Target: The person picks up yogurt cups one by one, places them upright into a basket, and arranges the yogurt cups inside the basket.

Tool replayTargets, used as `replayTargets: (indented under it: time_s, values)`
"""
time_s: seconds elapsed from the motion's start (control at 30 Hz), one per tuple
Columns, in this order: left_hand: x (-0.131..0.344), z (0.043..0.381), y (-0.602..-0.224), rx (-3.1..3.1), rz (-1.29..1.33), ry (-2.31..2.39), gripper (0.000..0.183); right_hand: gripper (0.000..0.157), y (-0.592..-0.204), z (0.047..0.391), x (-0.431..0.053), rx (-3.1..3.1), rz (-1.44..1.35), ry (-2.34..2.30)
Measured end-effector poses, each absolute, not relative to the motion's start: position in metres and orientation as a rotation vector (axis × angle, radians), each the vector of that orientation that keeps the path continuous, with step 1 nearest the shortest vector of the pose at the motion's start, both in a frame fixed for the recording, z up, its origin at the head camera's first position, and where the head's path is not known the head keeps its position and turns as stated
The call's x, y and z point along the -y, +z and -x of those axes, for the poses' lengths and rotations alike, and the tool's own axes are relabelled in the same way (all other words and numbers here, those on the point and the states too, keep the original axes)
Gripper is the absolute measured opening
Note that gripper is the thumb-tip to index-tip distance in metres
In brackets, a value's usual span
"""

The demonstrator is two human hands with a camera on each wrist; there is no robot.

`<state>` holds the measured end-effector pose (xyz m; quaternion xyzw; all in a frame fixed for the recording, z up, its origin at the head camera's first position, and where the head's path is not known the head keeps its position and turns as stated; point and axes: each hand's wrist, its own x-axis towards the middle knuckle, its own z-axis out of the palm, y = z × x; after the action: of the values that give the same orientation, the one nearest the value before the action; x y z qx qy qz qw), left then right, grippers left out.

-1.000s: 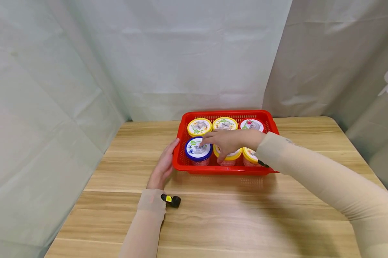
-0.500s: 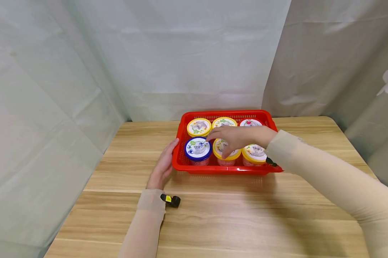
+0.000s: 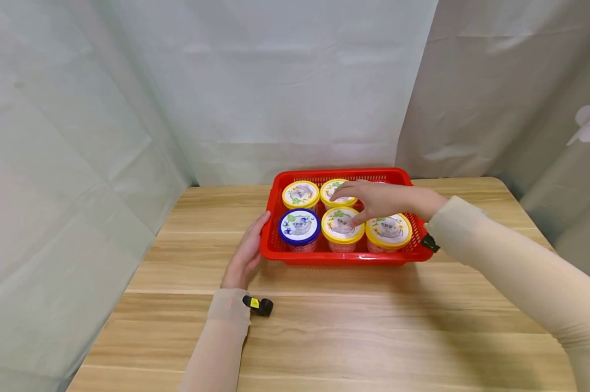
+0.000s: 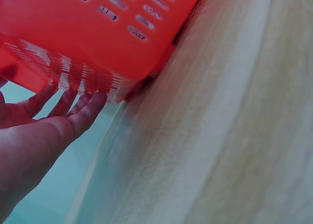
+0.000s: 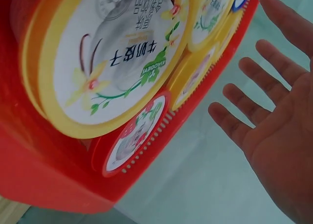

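A red plastic basket (image 3: 344,258) holds several round tubs in two rows. In the front row stand a blue-lidded tub (image 3: 299,226) and two yellow-lidded tubs, the middle tub (image 3: 341,222) and the right tub (image 3: 389,228). My right hand (image 3: 378,197) hovers above the tubs with fingers spread, holding nothing; the right wrist view shows its fingers (image 5: 264,79) apart from the lids. It hides most of the red-lidded tub (image 5: 139,136) in the head view. My left hand (image 3: 248,247) touches the basket's left side, its extended fingers (image 4: 88,111) against the slotted wall.
Under the basket is a wood-grain table (image 3: 324,326). Pale cloth (image 3: 295,81) hangs behind it and along both sides. Small black cameras are strapped to both wrists. Two more yellow-lidded tubs (image 3: 301,194) stand in the back row.
My right hand has drawn back to the right and slightly up, from over the blue-lidded and middle tubs, uncovering the front-row lids. The left hand stays at the basket.
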<state>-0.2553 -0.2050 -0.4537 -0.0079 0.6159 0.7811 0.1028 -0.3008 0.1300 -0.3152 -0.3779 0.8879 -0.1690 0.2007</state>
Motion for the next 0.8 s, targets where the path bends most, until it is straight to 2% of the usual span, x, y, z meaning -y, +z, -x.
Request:
replayTargets:
  time_s: [0.43,0.8]
  values:
    - [0.215,0.256,-0.446,-1.923,0.001,2.254,0.064,0.065,-0.319,0.308,-0.148,-2.552,1.034,-0.587]
    - [0.233,0.271,-0.391,-2.464,-0.105,1.842,0.066,0.054,-0.315,0.318,-0.161,-2.655,1.017,-0.692]
